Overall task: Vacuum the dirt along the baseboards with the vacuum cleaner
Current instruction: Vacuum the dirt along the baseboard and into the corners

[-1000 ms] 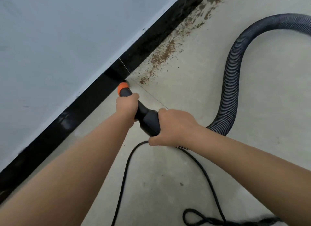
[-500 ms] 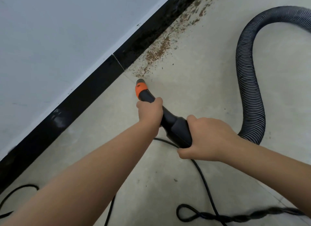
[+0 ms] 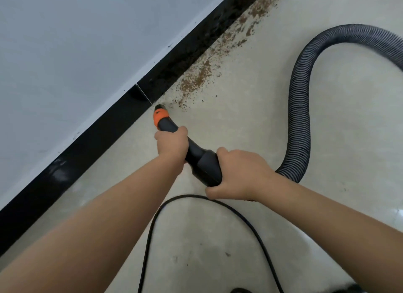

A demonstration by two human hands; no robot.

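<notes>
Both hands' fingers wrapped tight: left hand (image 3: pixel 172 143) & right hand (image 3: pixel 237 175) gripping vacuum nozzle (image 3: pixel 185 148).

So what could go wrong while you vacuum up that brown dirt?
Three things, maybe. The black cord loops across the floor right below both hands, so a foot could catch it. The ribbed hose bends in a tight curve beside the right hand and might kink or tug back. And the orange-tipped nozzle, steered by the left hand, sits close to the black baseboard, so it could bump it or scatter the dirt instead of sucking it up.
</notes>
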